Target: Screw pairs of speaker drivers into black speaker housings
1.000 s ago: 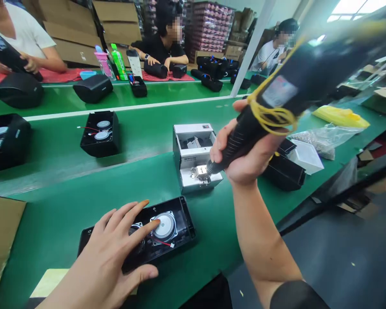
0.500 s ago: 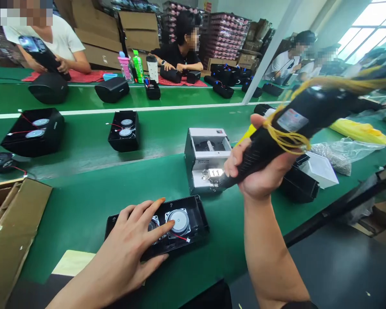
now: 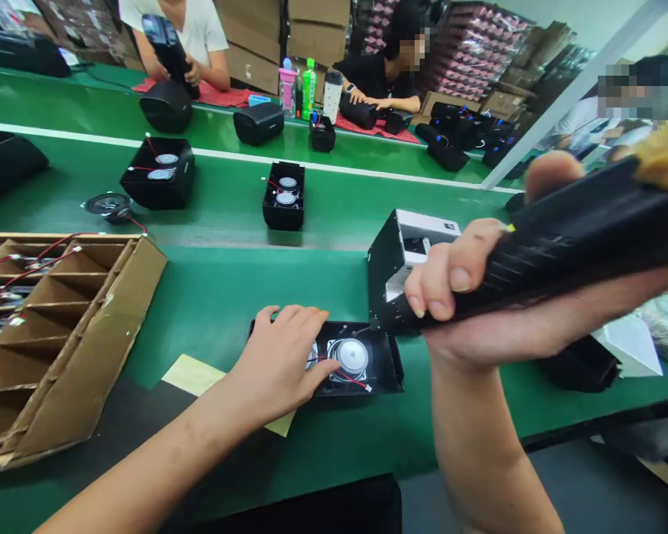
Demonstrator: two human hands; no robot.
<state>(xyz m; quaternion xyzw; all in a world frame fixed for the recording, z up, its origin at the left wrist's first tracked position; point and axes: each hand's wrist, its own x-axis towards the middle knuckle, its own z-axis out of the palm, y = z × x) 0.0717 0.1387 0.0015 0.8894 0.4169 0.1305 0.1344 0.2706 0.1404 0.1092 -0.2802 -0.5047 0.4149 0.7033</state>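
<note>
A black speaker housing (image 3: 388, 365) lies open side up on the green bench, with a round silver speaker driver (image 3: 352, 357) in it and a red wire ending in a white plug. My left hand (image 3: 281, 363) holds the housing down, fingers bent over its far side and thumb beside the driver; it covers most of a second driver. Wrapped round a black electric screwdriver (image 3: 568, 237), my right hand (image 3: 479, 334) tilts the tool down to the left. Its thin bit reaches the far edge of the uncovered driver; whether it touches a screw I cannot tell.
Behind the screwdriver stands a grey-and-black screw feeder (image 3: 383, 271). A divided cardboard box (image 3: 111, 326) with wired drivers fills the left side. Further housings (image 3: 283, 215) and a loose driver (image 3: 108, 206) lie beyond. Co-workers sit across the bench.
The screwdriver has come down and left, its bit now at the driver. My left fingers have drawn together over the housing's far side. The view has swung left.
</note>
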